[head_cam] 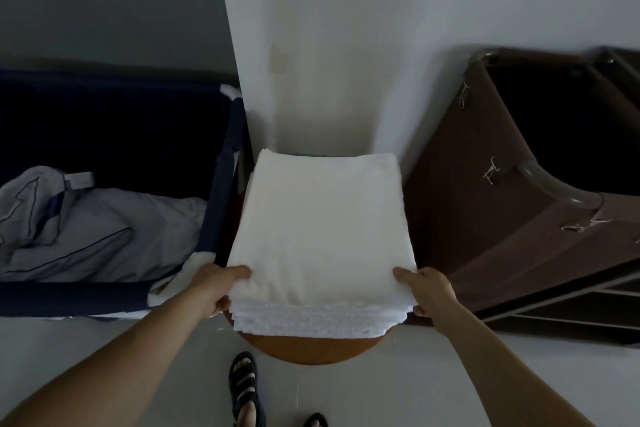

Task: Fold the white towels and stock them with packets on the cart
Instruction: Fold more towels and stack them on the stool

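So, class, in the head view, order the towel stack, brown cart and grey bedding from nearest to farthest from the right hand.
1. towel stack, held by the right hand, centre.
2. brown cart, just right.
3. grey bedding, far left.

Housekeeping area: linen hamper, brown cart, towel stack

The fingers of the left hand and the right hand are largely hidden beneath the stack of white towels, by which most of the round bench is covered, while the brown cart is cut off at the frame's right edge.
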A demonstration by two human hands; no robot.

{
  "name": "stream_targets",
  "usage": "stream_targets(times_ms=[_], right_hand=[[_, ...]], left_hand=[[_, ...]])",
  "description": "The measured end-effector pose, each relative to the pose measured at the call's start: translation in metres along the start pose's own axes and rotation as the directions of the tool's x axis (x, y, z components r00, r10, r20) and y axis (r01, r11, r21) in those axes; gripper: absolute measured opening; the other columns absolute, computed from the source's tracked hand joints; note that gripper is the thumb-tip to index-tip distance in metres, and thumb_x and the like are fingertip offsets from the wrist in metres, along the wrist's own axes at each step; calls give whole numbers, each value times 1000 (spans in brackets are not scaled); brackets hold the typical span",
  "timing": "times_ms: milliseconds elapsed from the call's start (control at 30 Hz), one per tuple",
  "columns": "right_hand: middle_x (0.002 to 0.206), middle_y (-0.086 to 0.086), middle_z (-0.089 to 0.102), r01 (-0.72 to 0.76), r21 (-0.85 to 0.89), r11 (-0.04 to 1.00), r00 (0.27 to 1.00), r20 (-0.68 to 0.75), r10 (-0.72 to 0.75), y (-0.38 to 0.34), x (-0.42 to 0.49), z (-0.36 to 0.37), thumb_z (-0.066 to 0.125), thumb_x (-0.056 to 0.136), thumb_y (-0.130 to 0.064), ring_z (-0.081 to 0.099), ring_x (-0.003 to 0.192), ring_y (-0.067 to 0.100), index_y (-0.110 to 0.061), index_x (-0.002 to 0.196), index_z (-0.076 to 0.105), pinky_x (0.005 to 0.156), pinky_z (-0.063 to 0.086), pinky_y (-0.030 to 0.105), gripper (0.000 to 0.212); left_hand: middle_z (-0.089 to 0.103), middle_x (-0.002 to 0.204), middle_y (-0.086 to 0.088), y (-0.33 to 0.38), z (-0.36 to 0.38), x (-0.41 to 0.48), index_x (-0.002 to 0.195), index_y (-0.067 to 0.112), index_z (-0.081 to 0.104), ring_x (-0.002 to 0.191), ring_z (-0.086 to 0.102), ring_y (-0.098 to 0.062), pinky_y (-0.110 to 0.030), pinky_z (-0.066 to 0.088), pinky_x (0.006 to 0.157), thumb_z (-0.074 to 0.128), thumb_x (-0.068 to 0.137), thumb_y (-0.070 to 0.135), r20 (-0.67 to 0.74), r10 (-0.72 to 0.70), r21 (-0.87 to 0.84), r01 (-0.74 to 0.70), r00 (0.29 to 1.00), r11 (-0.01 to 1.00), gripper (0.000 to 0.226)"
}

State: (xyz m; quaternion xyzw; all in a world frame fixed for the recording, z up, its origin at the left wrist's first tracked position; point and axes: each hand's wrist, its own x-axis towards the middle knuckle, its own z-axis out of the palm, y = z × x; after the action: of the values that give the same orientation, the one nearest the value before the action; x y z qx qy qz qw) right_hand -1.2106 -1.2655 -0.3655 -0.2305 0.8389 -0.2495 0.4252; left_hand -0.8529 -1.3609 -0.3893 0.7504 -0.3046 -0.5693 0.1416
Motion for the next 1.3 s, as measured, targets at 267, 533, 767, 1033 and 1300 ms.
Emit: stream_targets(times_ms=[267,533,767,1033,1300], right_hand=[[120,12,59,-230,363,903,961,230,153,-12,3,3,84,74,-33,57,107,34,-5,117,59,62,59,44,56],[82,10,61,53,419,906,999,-21,-49,-118,-11,-27,73,87,-17,60,68,24,0,103,60,62,56,44,27],[94,4,55,402,577,711,916,-243,-320,-261,-46,-92,71,90,-23,56,81,20,-12,104,56,71,56,44,23],[85,4,70,466,413,782,880,-305,-363,-177,-31,-61,73,87,-23,66,77,23,-16,84,66,69,55,34,10],[105,11,64,-4,24,1000,994,-107,7,-5,4,27,66,90,-36,58,93,29,-5,116,60,83,48,40,41]], left_hand=[[68,104,-19,16,0,-5,107,2,64,98,65,-36,-44,57,83,77,85,32,148,-42,-99,58,988,993,40],[64,99,-15,138,-15,-36,108,8,65,91,62,-30,-37,58,66,67,92,15,79,209,-226,-187,975,956,18],[64,110,-6,280,-57,-103,96,19,65,95,60,-23,-31,54,66,66,92,21,-3,542,-467,-480,841,742,5],[68,107,-6,180,-43,-70,118,15,60,93,66,-21,-37,60,71,59,97,22,10,630,-374,-581,777,723,23],[71,98,-13,4,7,32,112,3,67,90,67,-33,-43,56,80,57,97,20,76,133,-13,-132,988,991,26]])
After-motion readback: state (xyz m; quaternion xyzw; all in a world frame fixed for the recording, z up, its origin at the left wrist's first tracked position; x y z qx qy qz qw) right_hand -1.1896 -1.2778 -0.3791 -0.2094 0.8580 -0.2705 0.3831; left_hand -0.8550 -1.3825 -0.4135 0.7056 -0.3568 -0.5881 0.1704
